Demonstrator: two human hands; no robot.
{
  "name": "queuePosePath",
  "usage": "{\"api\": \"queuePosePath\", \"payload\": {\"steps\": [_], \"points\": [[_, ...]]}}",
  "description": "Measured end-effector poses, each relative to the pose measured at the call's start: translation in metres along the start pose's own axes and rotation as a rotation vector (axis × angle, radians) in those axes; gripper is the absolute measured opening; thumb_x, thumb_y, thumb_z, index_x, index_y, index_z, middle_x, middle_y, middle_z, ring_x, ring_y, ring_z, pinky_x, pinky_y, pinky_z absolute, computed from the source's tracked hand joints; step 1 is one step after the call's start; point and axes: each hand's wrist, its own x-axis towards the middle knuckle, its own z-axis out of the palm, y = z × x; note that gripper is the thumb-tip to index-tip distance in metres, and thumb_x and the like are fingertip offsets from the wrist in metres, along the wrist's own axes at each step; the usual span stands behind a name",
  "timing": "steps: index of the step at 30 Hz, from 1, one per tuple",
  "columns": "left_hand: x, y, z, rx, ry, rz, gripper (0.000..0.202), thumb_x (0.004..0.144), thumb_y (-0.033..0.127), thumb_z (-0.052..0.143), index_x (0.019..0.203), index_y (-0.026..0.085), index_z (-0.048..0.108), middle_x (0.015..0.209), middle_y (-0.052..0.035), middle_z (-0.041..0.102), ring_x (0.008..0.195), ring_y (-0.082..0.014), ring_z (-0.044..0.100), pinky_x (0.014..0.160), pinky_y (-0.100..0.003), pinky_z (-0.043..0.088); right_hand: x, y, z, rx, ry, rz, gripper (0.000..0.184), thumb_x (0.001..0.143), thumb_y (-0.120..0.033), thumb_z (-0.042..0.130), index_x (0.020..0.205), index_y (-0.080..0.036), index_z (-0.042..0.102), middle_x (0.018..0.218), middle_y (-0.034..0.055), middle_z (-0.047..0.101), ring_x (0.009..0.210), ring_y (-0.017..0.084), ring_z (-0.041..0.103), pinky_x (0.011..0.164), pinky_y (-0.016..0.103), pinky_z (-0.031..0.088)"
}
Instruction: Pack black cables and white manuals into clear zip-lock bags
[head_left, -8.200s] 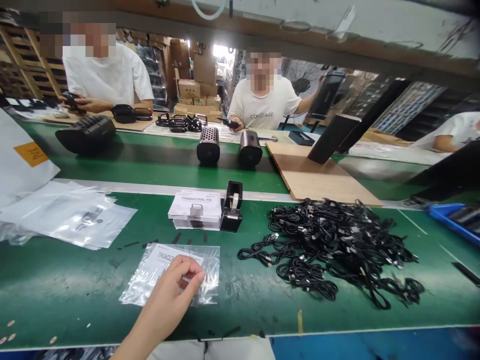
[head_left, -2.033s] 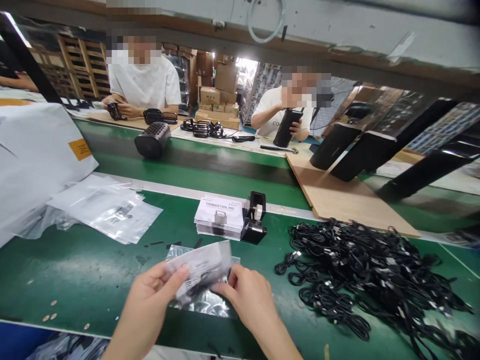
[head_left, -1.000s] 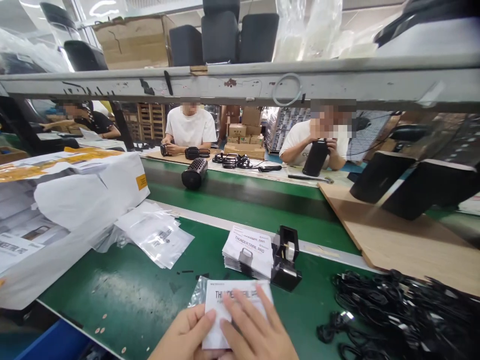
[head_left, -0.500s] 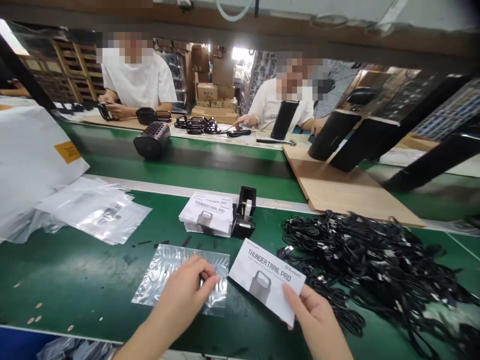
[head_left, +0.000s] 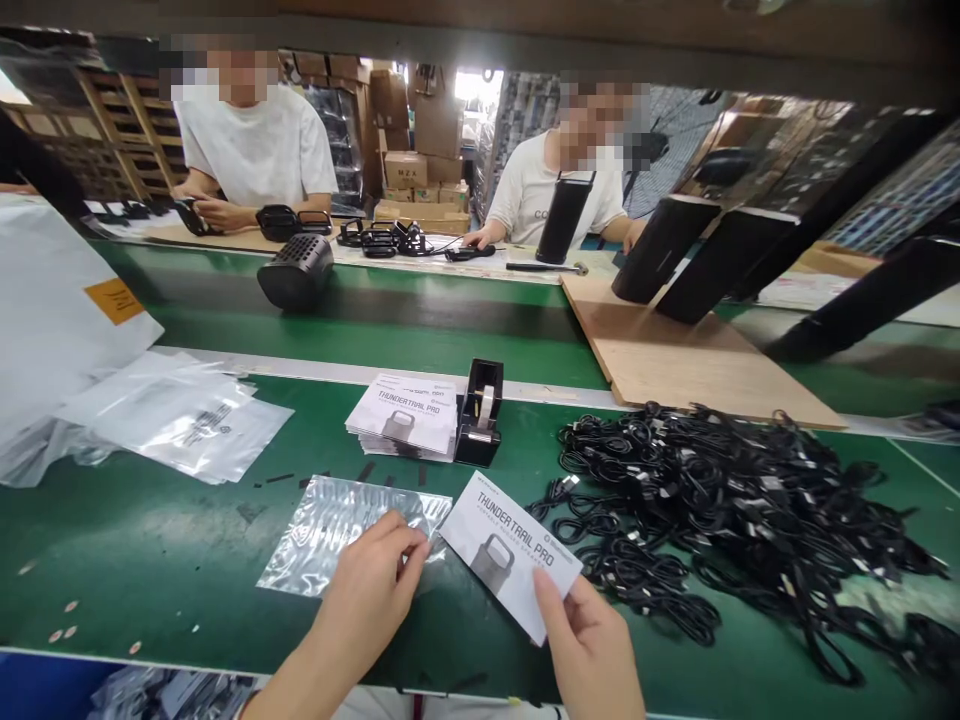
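My right hand [head_left: 589, 630] holds a white printed booklet [head_left: 499, 535] by its lower right part, thumb on top. The cover reads "THUNDERTRAIL PRO" above a picture of a speaker. My left hand [head_left: 379, 570] rests over a clear plastic bag [head_left: 319, 520] that lies flat on the green table. Its thumb and forefinger are pinched together at the bag's right side, close to the booklet's left corner. Just beyond stand a stack of the same booklets [head_left: 401, 415] and a black tape dispenser [head_left: 480, 415].
Coiled black cables [head_left: 720, 510] are heaped at right. More clear bags [head_left: 202, 415] lie at left. Across the green belt [head_left: 435, 320], two people in white shirts work among speaker parts. A wooden board [head_left: 675, 350] bears black cylinders [head_left: 664, 245]. A perforated black speaker body [head_left: 296, 270] lies on the belt.
The booklet in my right hand has moved left, and its corner now reaches the bag's right edge. My left hand stays pinched at the bag. The whole view has shifted slightly.
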Motion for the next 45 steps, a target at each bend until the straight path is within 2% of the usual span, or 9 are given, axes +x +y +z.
{"api": "queuePosePath", "payload": {"steps": [2, 8, 13, 21, 27, 32, 36, 40, 45], "points": [[-0.001, -0.001, 0.003, -0.006, 0.026, 0.018, 0.025, 0.087, 0.024, 0.038, 0.072, 0.02, 0.058, 0.072, -0.0011, 0.054, 0.061, -0.0159, 0.054, 0.056, -0.026, 0.041, -0.002, 0.002, 0.001, -0.034, 0.014, -0.032, 0.054, 0.069, -0.055, 0.059, 0.101, -0.011, 0.066, 0.094, 0.0124, 0.069, 0.08, 0.026, 0.062, 0.071, 0.031, 0.052], [-0.005, -0.003, 0.007, -0.057, 0.114, 0.05, 0.024, 0.088, 0.026, 0.039, 0.071, 0.02, 0.056, 0.071, -0.0006, 0.053, 0.059, -0.0143, 0.053, 0.055, -0.026, 0.041, -0.009, 0.001, -0.001, 0.0, 0.042, 0.018, 0.057, 0.068, -0.055, 0.06, 0.1, -0.009, 0.065, 0.085, 0.011, 0.07, 0.05, 0.016, 0.054, 0.038, 0.024, 0.045], [-0.007, -0.005, 0.011, -0.067, 0.178, 0.091, 0.024, 0.087, 0.026, 0.04, 0.071, 0.019, 0.056, 0.07, -0.0006, 0.052, 0.059, -0.0146, 0.053, 0.056, -0.026, 0.042, -0.015, 0.0, 0.001, 0.073, -0.044, 0.059, 0.054, 0.066, -0.054, 0.063, 0.095, -0.008, 0.065, 0.072, 0.0089, 0.069, 0.043, 0.013, 0.049, 0.034, 0.023, 0.043], [-0.009, -0.008, 0.015, -0.06, 0.223, 0.137, 0.022, 0.087, 0.025, 0.041, 0.071, 0.019, 0.055, 0.069, -0.0007, 0.053, 0.06, -0.0148, 0.054, 0.056, -0.027, 0.042, -0.018, -0.008, -0.003, 0.066, -0.003, 0.053, 0.054, 0.064, -0.053, 0.065, 0.095, -0.008, 0.065, 0.064, 0.0066, 0.068, 0.04, 0.013, 0.047, 0.035, 0.024, 0.043], [-0.009, -0.009, 0.016, -0.088, 0.222, 0.145, 0.021, 0.087, 0.023, 0.041, 0.071, 0.019, 0.055, 0.07, -0.0005, 0.053, 0.06, -0.0143, 0.054, 0.056, -0.026, 0.043, -0.021, -0.007, 0.002, 0.022, 0.094, 0.05, 0.054, 0.065, -0.055, 0.063, 0.094, -0.01, 0.066, 0.082, 0.0107, 0.069, 0.05, 0.017, 0.054, 0.038, 0.026, 0.046], [-0.009, -0.009, 0.016, -0.11, 0.231, 0.148, 0.02, 0.087, 0.023, 0.042, 0.071, 0.019, 0.055, 0.07, -0.0001, 0.052, 0.06, -0.0141, 0.053, 0.056, -0.026, 0.043, -0.022, 0.0, 0.001, -0.019, -0.066, 0.044, 0.055, 0.069, -0.056, 0.059, 0.097, -0.009, 0.063, 0.071, 0.0086, 0.067, 0.047, 0.014, 0.051, 0.038, 0.023, 0.044], [-0.013, -0.008, 0.014, -0.164, 0.21, 0.146, 0.014, 0.087, 0.024, 0.042, 0.081, 0.02, 0.054, 0.077, -0.0008, 0.053, 0.061, -0.0133, 0.054, 0.057, -0.025, 0.045, -0.017, -0.001, 0.0, -0.193, -0.331, 0.109, 0.047, 0.075, -0.053, 0.052, 0.085, -0.008, 0.063, 0.043, -0.0012, 0.052, 0.03, 0.007, 0.038, 0.029, 0.018, 0.028], [-0.018, -0.01, 0.016, -0.138, 0.21, 0.172, 0.011, 0.085, 0.027, 0.047, 0.091, 0.02, 0.053, 0.084, -0.0026, 0.054, 0.068, -0.0151, 0.056, 0.061, -0.028, 0.048, -0.002, -0.013, 0.0, -0.287, -0.479, 0.114, 0.04, 0.077, -0.049, 0.05, 0.081, -0.01, 0.06, 0.043, -0.0056, 0.045, 0.028, 0.004, 0.034, 0.028, 0.014, 0.021], [-0.016, -0.016, 0.021, -0.055, 0.204, 0.233, 0.013, 0.085, 0.022, 0.046, 0.08, 0.02, 0.058, 0.08, -0.0025, 0.054, 0.073, -0.0174, 0.057, 0.064, -0.029, 0.048, 0.006, -0.036, -0.007, -0.059, -0.75, 0.192, 0.035, 0.079, -0.044, 0.052, 0.092, -0.013, 0.061, 0.063, 0.0002, 0.06, 0.05, 0.008, 0.054, 0.05, 0.017, 0.044]]}}
